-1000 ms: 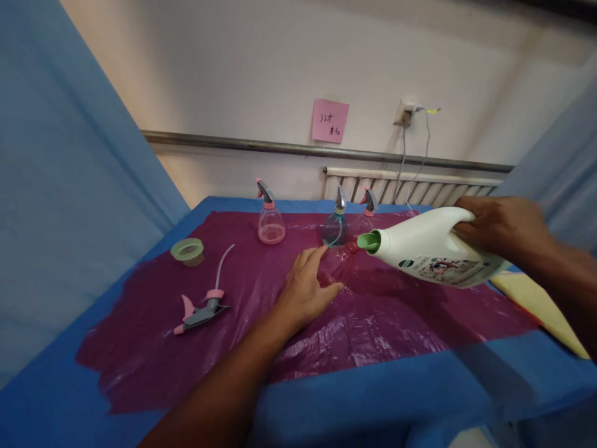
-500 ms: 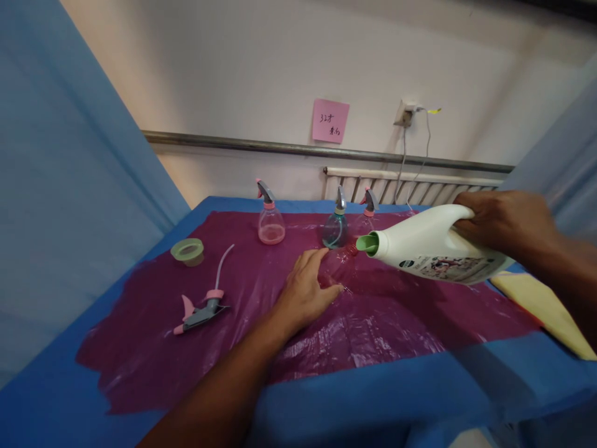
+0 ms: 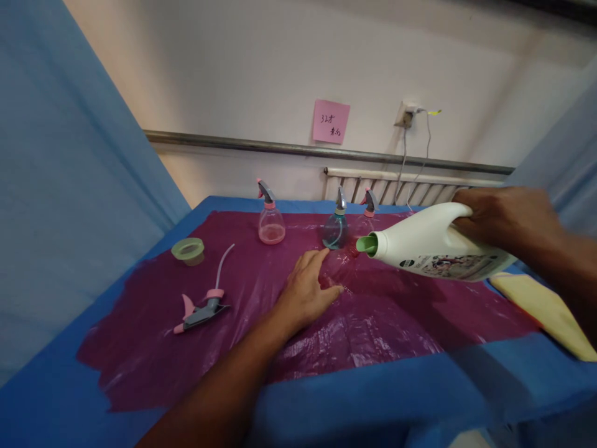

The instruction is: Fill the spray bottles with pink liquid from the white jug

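My right hand [image 3: 501, 214] grips the handle of a large white detergent jug [image 3: 420, 239], tipped on its side with its green spout [image 3: 367, 244] pointing left. Right under the spout is the neck of a clear spray bottle [image 3: 338, 267] without its head, tilted toward the jug. Around the base of that bottle curve the fingers and thumb of my left hand [image 3: 305, 286]. The bottle is hard to make out against the purple sheet, and I cannot tell whether liquid flows. A pink and grey spray head [image 3: 205, 311] with a tube lies to the left.
Behind stand a pink-topped spray bottle [image 3: 271, 227] with some liquid, a teal spray bottle [image 3: 336, 230] and another pink-topped one [image 3: 369, 214]. A pale green lid [image 3: 188, 249] lies at left. Yellow cloth [image 3: 545, 308] is at right. A purple plastic sheet [image 3: 153, 354] covers the blue table.
The rear of the jug and my right hand have risen very slightly. My left hand and the bottle stay in place.
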{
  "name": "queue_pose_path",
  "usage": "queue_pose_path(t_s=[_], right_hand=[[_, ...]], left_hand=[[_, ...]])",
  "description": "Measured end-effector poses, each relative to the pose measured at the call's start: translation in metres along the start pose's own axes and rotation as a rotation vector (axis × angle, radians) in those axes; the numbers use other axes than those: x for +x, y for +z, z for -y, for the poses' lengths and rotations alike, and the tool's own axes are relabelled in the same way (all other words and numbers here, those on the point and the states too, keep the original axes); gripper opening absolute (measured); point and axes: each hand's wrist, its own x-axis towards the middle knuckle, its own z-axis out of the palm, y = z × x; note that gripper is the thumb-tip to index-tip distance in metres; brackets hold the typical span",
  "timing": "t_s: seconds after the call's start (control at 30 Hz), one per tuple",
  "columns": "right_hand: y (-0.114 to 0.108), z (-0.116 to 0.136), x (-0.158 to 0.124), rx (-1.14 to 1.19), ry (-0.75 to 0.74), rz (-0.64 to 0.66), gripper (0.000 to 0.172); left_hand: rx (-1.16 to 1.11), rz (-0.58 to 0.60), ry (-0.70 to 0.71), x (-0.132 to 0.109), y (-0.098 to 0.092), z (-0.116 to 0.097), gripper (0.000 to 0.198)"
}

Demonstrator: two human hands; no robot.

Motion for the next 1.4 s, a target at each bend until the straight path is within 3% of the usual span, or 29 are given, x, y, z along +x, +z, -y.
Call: queue_pose_path(t_s=[0.3, 1.4], right_hand=[[0.001, -0.002, 0.003, -0.009, -0.03, -0.049, 0.024], [-0.021, 0.003, 0.011, -0.118, -0.076, 0.001, 0.024]], left_hand=[[0.0, 0.003, 0.004, 0.0, 0.0, 0.001, 0.08], [0.007, 0.014, 0.005, -0.001, 0.001, 0.002, 0.076]])
